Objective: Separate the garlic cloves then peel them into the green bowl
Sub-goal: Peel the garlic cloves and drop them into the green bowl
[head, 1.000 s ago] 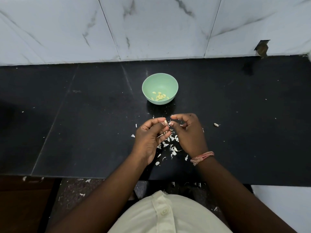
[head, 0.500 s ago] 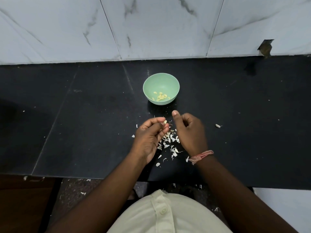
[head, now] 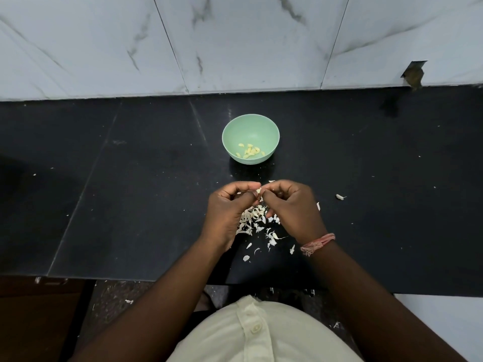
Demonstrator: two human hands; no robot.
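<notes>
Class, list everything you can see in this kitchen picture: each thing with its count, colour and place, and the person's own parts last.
bowl: one, green, on the counter beyond the hands.
peeled cloves: about ten, pale yellow, in the bowl.
clove: one, whitish, pinched between both hands.
skins: many, white, scattered on the counter under the hands.
stray clove: one, white, on the counter to the right of the hands.
counter: one, black, below the wall.
wall: white marble tiles, behind the counter.
shirt: one, cream, bottom centre.
wristband: one, pink, on the right wrist.
left hand: pinches the clove.
right hand: pinches the clove.
</notes>
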